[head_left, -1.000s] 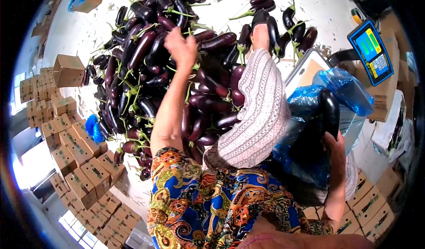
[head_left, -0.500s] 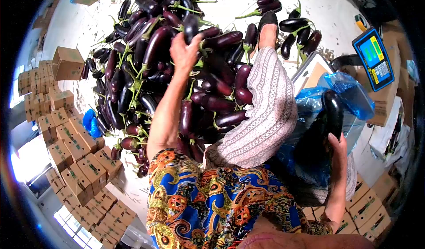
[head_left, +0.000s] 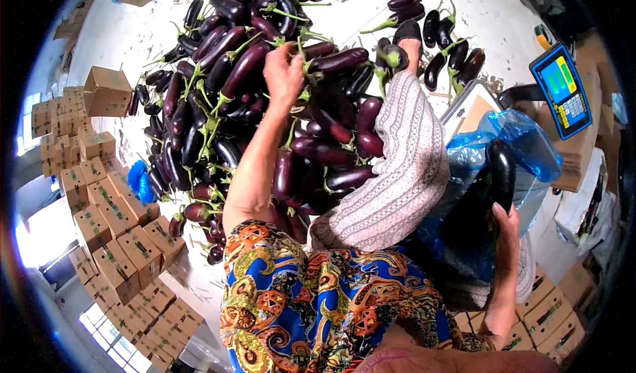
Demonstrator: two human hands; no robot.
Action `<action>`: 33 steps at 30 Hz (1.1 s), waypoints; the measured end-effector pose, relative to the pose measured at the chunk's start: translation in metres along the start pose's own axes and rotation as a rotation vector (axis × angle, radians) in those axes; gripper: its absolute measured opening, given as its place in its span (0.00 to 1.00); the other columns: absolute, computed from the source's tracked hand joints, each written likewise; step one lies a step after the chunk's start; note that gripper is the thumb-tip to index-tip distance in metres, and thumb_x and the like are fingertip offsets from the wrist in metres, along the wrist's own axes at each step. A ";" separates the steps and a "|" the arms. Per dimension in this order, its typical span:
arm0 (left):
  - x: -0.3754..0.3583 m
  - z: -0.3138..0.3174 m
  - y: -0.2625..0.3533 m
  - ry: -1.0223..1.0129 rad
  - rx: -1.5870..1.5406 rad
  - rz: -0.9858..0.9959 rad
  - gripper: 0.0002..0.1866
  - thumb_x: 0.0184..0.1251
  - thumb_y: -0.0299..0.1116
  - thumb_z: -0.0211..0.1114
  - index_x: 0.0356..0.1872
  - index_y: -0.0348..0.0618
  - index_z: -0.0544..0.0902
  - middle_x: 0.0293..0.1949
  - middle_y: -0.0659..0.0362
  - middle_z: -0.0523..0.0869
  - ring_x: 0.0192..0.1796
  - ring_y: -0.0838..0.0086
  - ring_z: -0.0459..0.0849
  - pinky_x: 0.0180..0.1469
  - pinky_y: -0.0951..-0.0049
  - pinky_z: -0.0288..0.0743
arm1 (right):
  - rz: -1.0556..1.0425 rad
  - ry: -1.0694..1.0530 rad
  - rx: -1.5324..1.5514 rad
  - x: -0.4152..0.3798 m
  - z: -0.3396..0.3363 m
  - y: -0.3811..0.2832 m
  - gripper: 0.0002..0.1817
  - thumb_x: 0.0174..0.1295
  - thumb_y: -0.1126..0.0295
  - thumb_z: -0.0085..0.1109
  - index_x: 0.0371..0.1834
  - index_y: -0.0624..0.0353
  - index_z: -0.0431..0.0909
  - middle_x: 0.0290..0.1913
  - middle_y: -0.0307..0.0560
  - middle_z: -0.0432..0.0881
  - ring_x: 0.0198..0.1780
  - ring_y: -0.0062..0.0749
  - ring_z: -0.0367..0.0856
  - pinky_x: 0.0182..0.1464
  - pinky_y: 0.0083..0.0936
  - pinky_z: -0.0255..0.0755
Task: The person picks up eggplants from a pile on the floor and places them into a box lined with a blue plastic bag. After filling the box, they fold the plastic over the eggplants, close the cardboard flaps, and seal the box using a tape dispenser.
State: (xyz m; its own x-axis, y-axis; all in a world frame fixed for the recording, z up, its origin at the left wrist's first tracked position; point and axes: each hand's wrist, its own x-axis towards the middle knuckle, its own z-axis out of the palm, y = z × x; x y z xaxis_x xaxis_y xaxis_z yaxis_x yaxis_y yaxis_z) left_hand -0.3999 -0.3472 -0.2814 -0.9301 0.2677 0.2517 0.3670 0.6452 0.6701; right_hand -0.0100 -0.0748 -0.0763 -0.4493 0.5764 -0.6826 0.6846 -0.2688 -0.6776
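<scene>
A big heap of dark purple eggplants with green stems lies on the floor before me. My left hand is over the heap's upper middle, fingers curled beside a green stem. What is between those fingers, if anything, is hidden. Low on the right, my right hand grips a long, glossy black eggplant by its lower part. It is held at the mouth of a blue plastic bag, which has dark eggplants in it. Another eggplant shows its end beside my shoe.
A scale display stands right of the bag, beside the scale's platform. Several eggplants lie apart beyond my foot. Stacked cardboard boxes fill the left side, with a blue bundle beside them. More boxes are at lower right.
The dark eggplant that my left hand held up is out of it, and an eggplant now shows beside my shoe. My left hand is lower at the heap. My right hand keeps its hold.
</scene>
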 end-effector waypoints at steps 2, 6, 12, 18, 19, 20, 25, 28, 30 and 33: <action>0.009 -0.030 -0.041 0.131 0.238 0.113 0.24 0.59 0.37 0.68 0.54 0.33 0.77 0.48 0.43 0.82 0.54 0.51 0.79 0.57 0.58 0.71 | 0.001 -0.005 -0.015 0.003 -0.001 0.003 0.36 0.53 0.49 0.63 0.60 0.62 0.70 0.41 0.39 0.76 0.41 0.25 0.74 0.47 0.25 0.68; 0.024 -0.060 -0.119 0.120 0.384 -0.276 0.35 0.58 0.51 0.68 0.61 0.39 0.73 0.52 0.41 0.78 0.58 0.47 0.74 0.60 0.54 0.68 | 0.032 -0.040 -0.106 0.016 -0.014 0.015 0.34 0.54 0.50 0.63 0.59 0.61 0.71 0.39 0.38 0.77 0.40 0.23 0.75 0.47 0.25 0.69; -0.021 -0.058 -0.072 -0.262 0.841 0.219 0.27 0.39 0.36 0.75 0.46 0.49 0.77 0.44 0.55 0.73 0.48 0.57 0.72 0.42 0.56 0.71 | -0.023 -0.009 0.056 0.003 0.009 -0.002 0.32 0.55 0.51 0.61 0.58 0.61 0.70 0.36 0.36 0.75 0.36 0.21 0.72 0.42 0.23 0.67; -0.075 -0.040 -0.050 -0.506 0.662 0.288 0.31 0.43 0.33 0.75 0.52 0.44 0.72 0.48 0.50 0.72 0.52 0.55 0.72 0.48 0.56 0.70 | -0.038 -0.038 0.014 -0.002 -0.002 0.005 0.33 0.55 0.51 0.62 0.59 0.61 0.70 0.35 0.35 0.74 0.35 0.20 0.71 0.40 0.22 0.67; -0.081 -0.041 -0.051 -0.425 0.606 0.258 0.32 0.42 0.34 0.75 0.52 0.45 0.72 0.47 0.51 0.73 0.52 0.55 0.72 0.48 0.56 0.69 | -0.034 -0.022 -0.017 0.001 -0.008 0.012 0.33 0.55 0.51 0.62 0.59 0.61 0.70 0.35 0.35 0.74 0.35 0.20 0.71 0.40 0.22 0.66; -0.084 -0.041 -0.052 -0.350 0.547 0.228 0.33 0.41 0.34 0.75 0.53 0.45 0.72 0.46 0.52 0.74 0.52 0.56 0.72 0.48 0.56 0.69 | -0.024 -0.003 -0.048 0.005 -0.018 0.024 0.33 0.55 0.51 0.62 0.59 0.62 0.70 0.35 0.35 0.74 0.34 0.20 0.71 0.40 0.22 0.66; -0.061 -0.046 -0.072 -0.575 0.665 0.108 0.23 0.48 0.40 0.70 0.49 0.50 0.81 0.45 0.52 0.79 0.48 0.54 0.79 0.49 0.54 0.74 | -0.034 0.020 0.011 0.001 -0.006 0.021 0.31 0.56 0.51 0.62 0.57 0.60 0.71 0.32 0.34 0.72 0.33 0.19 0.69 0.37 0.21 0.64; -0.026 -0.047 -0.058 -0.921 0.510 -0.181 0.17 0.58 0.37 0.63 0.48 0.46 0.84 0.47 0.49 0.82 0.49 0.52 0.82 0.51 0.58 0.77 | -0.030 0.032 0.002 0.000 -0.006 0.021 0.29 0.57 0.51 0.62 0.56 0.59 0.72 0.31 0.33 0.72 0.32 0.18 0.68 0.35 0.20 0.62; -0.041 -0.025 -0.099 -0.683 0.669 0.307 0.19 0.60 0.29 0.57 0.53 0.50 0.82 0.53 0.50 0.80 0.46 0.50 0.83 0.48 0.57 0.79 | -0.015 0.027 -0.025 0.007 -0.010 0.026 0.28 0.57 0.51 0.62 0.55 0.59 0.73 0.31 0.32 0.72 0.31 0.18 0.67 0.34 0.20 0.61; -0.035 -0.001 -0.086 -0.621 0.695 0.369 0.26 0.59 0.23 0.53 0.61 0.55 0.73 0.59 0.52 0.76 0.43 0.53 0.85 0.44 0.56 0.80 | 0.011 0.020 -0.090 0.013 -0.014 0.031 0.26 0.58 0.52 0.61 0.54 0.58 0.73 0.31 0.31 0.71 0.30 0.18 0.67 0.33 0.19 0.60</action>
State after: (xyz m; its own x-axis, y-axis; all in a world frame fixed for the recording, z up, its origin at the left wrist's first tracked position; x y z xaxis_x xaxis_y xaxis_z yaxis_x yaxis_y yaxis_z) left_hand -0.3989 -0.4127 -0.3472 -0.6556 0.7332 -0.1803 0.7433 0.6688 0.0167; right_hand 0.0133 -0.0642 -0.1023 -0.4305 0.5891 -0.6838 0.7387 -0.2053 -0.6420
